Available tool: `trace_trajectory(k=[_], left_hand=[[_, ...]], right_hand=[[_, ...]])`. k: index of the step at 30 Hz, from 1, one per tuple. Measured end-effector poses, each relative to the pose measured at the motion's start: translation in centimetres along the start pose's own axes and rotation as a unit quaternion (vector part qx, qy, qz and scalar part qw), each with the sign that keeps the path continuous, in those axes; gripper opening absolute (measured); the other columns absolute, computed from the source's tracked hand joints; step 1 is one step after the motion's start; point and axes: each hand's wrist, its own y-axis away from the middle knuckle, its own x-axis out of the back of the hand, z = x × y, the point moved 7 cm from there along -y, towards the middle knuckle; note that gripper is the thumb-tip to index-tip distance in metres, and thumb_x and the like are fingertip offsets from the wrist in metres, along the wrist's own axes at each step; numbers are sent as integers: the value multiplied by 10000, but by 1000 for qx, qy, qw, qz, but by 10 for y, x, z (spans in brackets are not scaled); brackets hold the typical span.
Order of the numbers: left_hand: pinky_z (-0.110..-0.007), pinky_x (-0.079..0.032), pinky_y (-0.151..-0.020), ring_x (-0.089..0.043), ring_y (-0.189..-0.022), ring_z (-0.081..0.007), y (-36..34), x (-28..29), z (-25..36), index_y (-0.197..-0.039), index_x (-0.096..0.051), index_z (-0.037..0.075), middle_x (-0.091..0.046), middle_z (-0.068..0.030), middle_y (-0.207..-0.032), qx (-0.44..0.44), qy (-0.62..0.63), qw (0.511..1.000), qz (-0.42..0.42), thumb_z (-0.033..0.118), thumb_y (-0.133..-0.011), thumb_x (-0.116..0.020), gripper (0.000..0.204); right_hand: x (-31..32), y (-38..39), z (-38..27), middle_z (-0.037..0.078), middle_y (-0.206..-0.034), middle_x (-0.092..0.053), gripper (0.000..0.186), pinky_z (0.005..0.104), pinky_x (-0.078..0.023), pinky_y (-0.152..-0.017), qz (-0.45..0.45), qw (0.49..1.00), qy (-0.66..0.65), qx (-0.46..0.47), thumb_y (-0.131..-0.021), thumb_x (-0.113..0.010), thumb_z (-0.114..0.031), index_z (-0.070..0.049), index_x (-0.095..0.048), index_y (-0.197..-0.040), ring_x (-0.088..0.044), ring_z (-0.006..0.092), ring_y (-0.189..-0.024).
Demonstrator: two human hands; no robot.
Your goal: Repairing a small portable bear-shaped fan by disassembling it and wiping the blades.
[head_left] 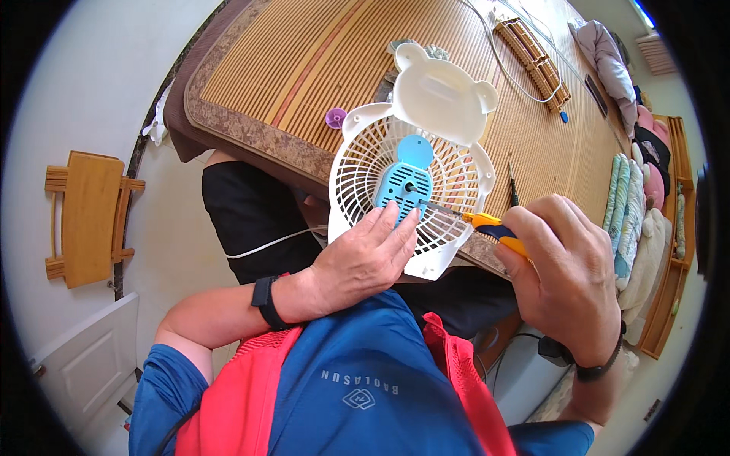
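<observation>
A white fan shell (445,91) with a round grille and a bear-shaped top leans across my lap and the table edge. At the middle of its grille sits a light blue motor housing (405,185) with slots and a dark shaft end. The fingers of my left hand (365,251) lie stretched over the housing's lower edge. My right hand (566,254) is closed around the yellow and dark blue handle of a screwdriver (487,226). Its metal shaft points left, the tip at the housing's right side, close to my left fingertips. Whether it sits in a screw is too small to tell.
The table is covered by a bamboo mat (258,76). A second, dark screwdriver (513,186) lies right of the fan. Beyond are a purple round part (335,118) and a slatted wooden bundle (532,61). A white cord (277,242) crosses my lap. A wooden chair (93,220) stands left.
</observation>
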Motion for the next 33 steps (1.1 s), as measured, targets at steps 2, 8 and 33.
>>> trace_trajectory(k=[2, 8, 33], left_hand=[[-484, -567, -1107, -658, -1328, -409, -1, 1, 0, -1282, -731, -41, -678, -219, -1475, 4, 4, 1000, 4, 197, -974, -637, 401], [-484, -553, -1121, -659, -1321, -412, -5, 2, -1, -1254, -727, -40, -682, -236, -1461, 1, -7, 1000, -11, 201, -977, -631, 379], [-476, -557, -1054, -733, -1133, -337, 43, 18, -27, -1052, -693, -27, -760, -203, -1236, 25, 82, 992, 92, 111, -916, -687, 194]], right_hand=[[-3, -6, -3, 154, -1009, -629, 330, 460, -555, -748, -34, 999, -5, 14, -807, -838, -58, -16, -711, -1109, -691, 355, -907], [-4, -41, -30, 144, -967, -592, 301, 454, -567, -754, -102, 992, 21, 65, -790, -764, 6, -5, -723, -1088, -686, 344, -905], [-9, -27, -25, 148, -1048, -637, 388, 484, -559, -794, -29, 998, -35, 40, -794, -872, 32, -34, -657, -1110, -690, 393, -892]])
